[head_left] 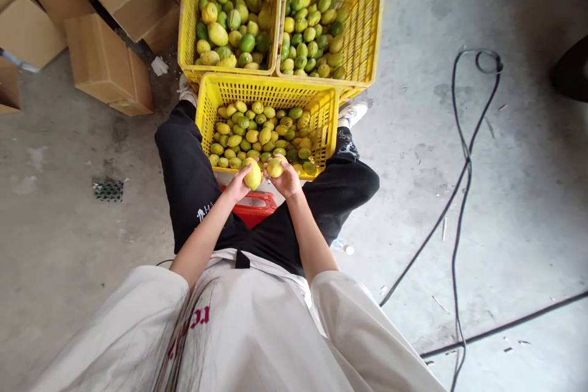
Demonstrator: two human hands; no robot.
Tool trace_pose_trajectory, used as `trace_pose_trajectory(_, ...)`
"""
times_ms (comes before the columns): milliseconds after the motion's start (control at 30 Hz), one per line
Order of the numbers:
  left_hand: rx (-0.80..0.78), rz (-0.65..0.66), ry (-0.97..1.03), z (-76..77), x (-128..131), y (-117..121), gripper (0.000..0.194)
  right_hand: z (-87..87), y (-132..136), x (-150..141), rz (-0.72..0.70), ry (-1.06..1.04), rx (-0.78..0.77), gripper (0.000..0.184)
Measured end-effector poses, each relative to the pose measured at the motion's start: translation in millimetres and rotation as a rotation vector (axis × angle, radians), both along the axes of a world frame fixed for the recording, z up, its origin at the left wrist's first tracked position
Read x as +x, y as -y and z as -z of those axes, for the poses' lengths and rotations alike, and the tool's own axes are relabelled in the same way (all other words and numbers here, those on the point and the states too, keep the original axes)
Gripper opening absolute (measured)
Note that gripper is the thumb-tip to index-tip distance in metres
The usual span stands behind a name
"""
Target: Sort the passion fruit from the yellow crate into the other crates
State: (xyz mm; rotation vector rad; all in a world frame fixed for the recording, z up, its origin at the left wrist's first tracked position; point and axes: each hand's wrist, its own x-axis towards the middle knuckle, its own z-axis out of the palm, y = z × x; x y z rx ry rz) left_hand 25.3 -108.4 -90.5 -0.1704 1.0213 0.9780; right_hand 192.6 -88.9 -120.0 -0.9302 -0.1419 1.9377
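My left hand [239, 185] is closed around a yellow lemon [252, 174]. Close beside it, my right hand [288, 180] grips a second, smaller-looking lemon [275, 167]. Both hands are over the near rim of a yellow plastic crate [327, 135] between my legs. Many yellow and greenish lemons [265, 135] fill the bottom of that crate. Behind it stand a left crate [184, 30] with larger mixed green and yellow lemons [247, 43] and a right crate [362, 30] with greener ones [302, 49].
Cardboard boxes [103, 64] are piled at the far left. A red plastic stool or basket [252, 214] shows between my thighs. Black cable [467, 159] loops over the concrete floor on the right, near a thicker black line [528, 318]. A clear bottle [343, 247] lies by my right leg.
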Motion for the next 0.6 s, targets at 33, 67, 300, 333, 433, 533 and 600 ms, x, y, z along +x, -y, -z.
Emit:
trace_pose_trajectory(33,-0.015,-0.004,0.011,-2.1,0,0,0.020,-0.2,0,1,0.001,-0.024,-0.003,0.035)
trace_pose_trajectory(67,-0.028,-0.015,0.026,-4.4,-1,-1,0.021,-0.7,-1,2,0.000,-0.047,-0.003,0.033)
trace_pose_trajectory(300,-0.055,-0.107,0.123,-13.8,-4,-5,0.037,0.4,-2,3,-0.002,-0.042,0.039,0.035)
trace_pose_trajectory(333,-0.058,-0.104,0.108,-13.2,-4,-5,0.036,2.3,-1,2,-0.007,-0.033,0.030,0.035)
trace_pose_trajectory(433,-0.071,-0.050,0.066,-10.3,-3,-4,0.032,8.1,0,3,-0.032,-0.030,-0.031,0.030)
trace_pose_trajectory(533,-0.071,-0.006,0.049,-9.3,-4,-3,0.035,10.1,0,6,-0.023,-0.054,-0.082,0.022)
trace_pose_trajectory(600,-0.075,-0.010,0.036,-10.6,-5,-4,0.034,9.5,0,8,-0.007,-0.077,-0.078,0.023)
